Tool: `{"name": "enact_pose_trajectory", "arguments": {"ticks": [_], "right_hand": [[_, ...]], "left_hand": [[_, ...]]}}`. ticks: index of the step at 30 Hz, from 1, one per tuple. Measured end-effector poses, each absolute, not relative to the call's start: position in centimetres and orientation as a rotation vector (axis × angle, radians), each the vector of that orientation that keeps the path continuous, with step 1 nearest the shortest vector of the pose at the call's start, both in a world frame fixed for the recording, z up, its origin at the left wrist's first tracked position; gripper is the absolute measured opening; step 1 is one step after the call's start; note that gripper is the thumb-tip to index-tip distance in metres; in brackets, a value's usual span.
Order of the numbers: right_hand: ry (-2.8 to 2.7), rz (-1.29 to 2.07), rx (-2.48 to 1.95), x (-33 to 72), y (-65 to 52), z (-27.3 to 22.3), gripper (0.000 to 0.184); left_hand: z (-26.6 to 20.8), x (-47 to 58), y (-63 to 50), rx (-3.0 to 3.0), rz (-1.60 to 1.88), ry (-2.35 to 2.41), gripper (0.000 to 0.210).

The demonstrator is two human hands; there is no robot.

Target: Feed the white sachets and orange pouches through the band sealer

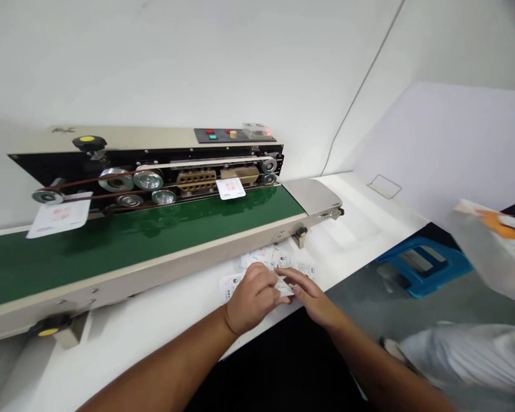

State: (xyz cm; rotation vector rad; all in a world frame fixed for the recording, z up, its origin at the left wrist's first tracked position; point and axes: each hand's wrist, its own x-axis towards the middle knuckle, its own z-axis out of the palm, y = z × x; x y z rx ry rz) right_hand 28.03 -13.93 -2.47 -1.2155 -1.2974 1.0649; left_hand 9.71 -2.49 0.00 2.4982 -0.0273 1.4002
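Close together over the front edge of the white table, both hands hold a small white printed packet (284, 287). My left hand (254, 297) has its fingers curled against the packet's left side. My right hand (309, 293) pinches its right side between thumb and fingers. Behind the hands, several flat printed packets (261, 256) lie on the table, partly covered by them. In the band sealer (163, 163), one white packet (230, 189) hangs near the brass heating blocks and another white packet (60, 216) hangs at the left end, both above the green conveyor belt (163, 229).
The sealer stands along the wall on the white table (154, 326). A blue plastic stool (424, 266) is on the floor to the right. Beside it, a translucent bin (480, 252) holds orange and white items. Someone's light-coloured clothing (467, 360) shows at lower right.
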Motion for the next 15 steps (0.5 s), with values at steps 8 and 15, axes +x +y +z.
{"name": "enact_pose_trajectory", "arguments": {"ticks": [8, 15], "right_hand": [[-1.403, 0.687, -1.389, 27.2, -12.7, -2.7, 0.024], [-1.003, 0.924, -1.433, 27.9, -11.7, -1.7, 0.027]], "left_hand": [[-1.7, 9.7, -2.2, 2.013, 1.22, 0.346, 0.018], [-1.2, 9.7, -1.9, 1.872, 1.012, 0.671, 0.019]]}}
